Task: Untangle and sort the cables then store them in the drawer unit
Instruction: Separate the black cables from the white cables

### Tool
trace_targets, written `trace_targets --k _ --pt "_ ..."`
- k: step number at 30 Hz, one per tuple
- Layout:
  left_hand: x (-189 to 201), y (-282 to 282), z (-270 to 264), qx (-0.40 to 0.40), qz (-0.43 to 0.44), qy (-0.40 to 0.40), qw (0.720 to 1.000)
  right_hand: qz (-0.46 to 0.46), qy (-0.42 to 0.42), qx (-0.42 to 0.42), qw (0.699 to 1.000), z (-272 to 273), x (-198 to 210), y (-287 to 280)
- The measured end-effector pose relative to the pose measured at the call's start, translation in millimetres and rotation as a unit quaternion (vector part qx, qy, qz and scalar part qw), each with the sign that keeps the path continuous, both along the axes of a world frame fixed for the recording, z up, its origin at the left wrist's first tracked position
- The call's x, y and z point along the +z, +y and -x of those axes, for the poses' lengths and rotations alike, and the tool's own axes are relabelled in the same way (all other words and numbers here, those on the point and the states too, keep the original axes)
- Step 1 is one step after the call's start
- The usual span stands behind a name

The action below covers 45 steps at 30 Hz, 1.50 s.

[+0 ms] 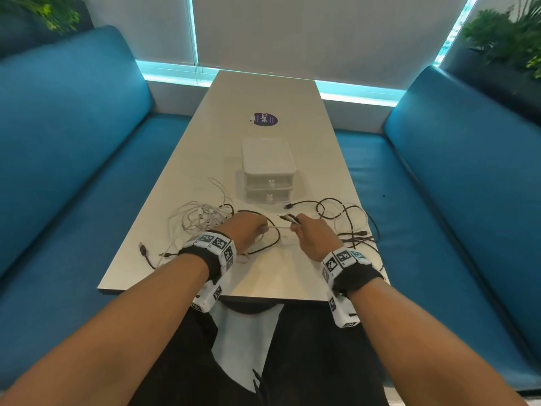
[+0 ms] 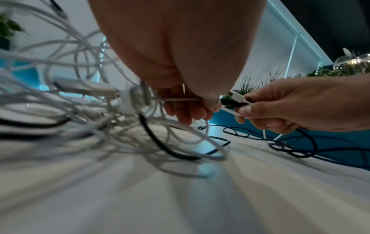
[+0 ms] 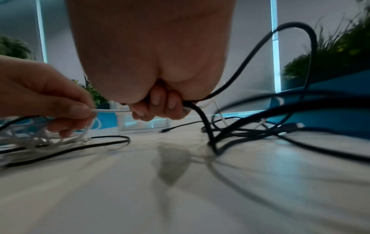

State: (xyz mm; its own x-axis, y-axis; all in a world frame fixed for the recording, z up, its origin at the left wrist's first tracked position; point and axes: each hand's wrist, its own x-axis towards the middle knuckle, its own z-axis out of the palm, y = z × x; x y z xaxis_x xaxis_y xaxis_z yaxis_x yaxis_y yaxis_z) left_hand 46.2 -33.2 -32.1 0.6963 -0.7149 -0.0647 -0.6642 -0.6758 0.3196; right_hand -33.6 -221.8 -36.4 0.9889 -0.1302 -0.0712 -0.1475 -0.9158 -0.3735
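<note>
- While your left hand (image 1: pixel 248 230) pinches a white cable (image 1: pixel 279 227), your right hand (image 1: pixel 311 234) grips its far end with a bundle of connectors (image 1: pixel 289 218).
- Draw the cable out slowly, so loops slip free rather than cinch.
- White tangle (image 1: pixel 199 218) lies left, black cables (image 1: pixel 345 218) right; the drawer unit (image 1: pixel 268 171) stands just beyond.

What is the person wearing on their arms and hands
Both forearms are bare, with no sleeves or gloves. The left hand and right hand each have a black wrist strap carrying white blocks printed with black-and-white square marker codes.
</note>
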Motion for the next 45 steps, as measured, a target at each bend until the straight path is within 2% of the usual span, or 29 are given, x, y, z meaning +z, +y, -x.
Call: trace_targets --k 5,9,13,16,19,22,26,31,37,42,45 --pt "6.8 6.2 -8.3 -0.002 -0.022 -0.016 1.0 0.06 0.011 -0.069 0.996 -1.2 7.5 -16.5" --pt "7.0 5.4 -10.1 0.002 -0.053 -0.055 0.997 0.091 0.023 -0.092 0.991 -1.0 9.1 -19.3" --pt "1.9 1.3 -7.3 -0.006 -0.089 -0.105 0.99 0.04 0.036 -0.118 0.992 -1.9 3.5 -10.7" --pt "-0.2 -1.5 -3.4 -0.011 -0.1 -0.131 0.986 -0.016 -0.011 -0.096 0.995 -0.7 -1.9 -3.0" --pt "0.2 -5.3 3.1 -0.018 -0.095 -0.153 0.984 -0.069 -0.065 -0.029 0.995 2.5 4.1 13.5" --pt "3.6 -6.6 8.7 -0.013 -0.078 -0.146 0.986 -0.089 -0.058 0.02 0.994 -0.4 8.0 29.2" --pt "2.6 -1.2 5.6 0.003 -0.059 -0.117 0.991 -0.092 -0.025 -0.002 0.995 -4.0 4.3 31.7" --pt "10.7 -4.7 6.6 0.002 -0.087 -0.107 0.99 -0.077 -0.02 0.002 0.997 -0.6 4.9 26.4" --pt "17.7 -5.8 0.8 0.002 -0.114 -0.143 0.983 -0.032 -0.022 -0.009 0.999 -0.5 8.6 5.9" --pt "14.3 0.4 -2.6 -0.004 -0.166 -0.212 0.963 -0.05 -0.012 -0.03 0.998 -1.4 9.2 -1.9" --pt "14.6 2.3 0.6 0.006 -0.168 -0.234 0.958 -0.049 -0.002 -0.046 0.998 -1.5 9.7 -3.8"
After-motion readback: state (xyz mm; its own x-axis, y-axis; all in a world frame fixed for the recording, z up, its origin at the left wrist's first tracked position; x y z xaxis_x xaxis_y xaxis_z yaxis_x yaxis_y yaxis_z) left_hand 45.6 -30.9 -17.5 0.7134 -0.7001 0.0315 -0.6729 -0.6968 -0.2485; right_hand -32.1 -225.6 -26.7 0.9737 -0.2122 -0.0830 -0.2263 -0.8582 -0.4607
